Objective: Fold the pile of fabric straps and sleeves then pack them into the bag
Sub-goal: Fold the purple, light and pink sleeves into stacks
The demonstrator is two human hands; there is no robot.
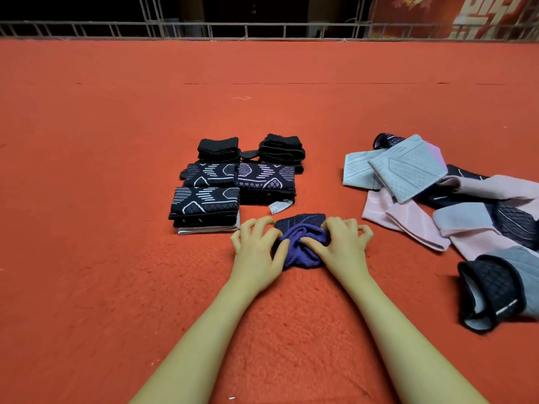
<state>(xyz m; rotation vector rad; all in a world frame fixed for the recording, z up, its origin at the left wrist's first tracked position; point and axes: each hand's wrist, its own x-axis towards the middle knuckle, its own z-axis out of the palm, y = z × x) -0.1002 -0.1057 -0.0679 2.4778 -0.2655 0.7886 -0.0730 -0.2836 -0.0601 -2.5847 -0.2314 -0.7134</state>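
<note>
A dark sleeve with a purple inside [303, 246] lies bunched on the red carpet in front of me. My left hand [256, 252] pinches its left side with curled fingers. My right hand [339, 243] grips its right side, thumb dug into the purple folds. Behind it stand folded stacks: patterned black-and-white sleeves [205, 207], a purple-patterned stack [267, 182] and two stacks of black straps [218, 148]. An unfolded pile of grey, pink and dark sleeves [431, 193] sprawls at the right. No bag is in view.
A dark quilted sleeve [493, 290] lies curled at the right edge, near my right forearm. Red carpet [116, 199] spreads left and far ahead to a metal railing [262, 29] at the back.
</note>
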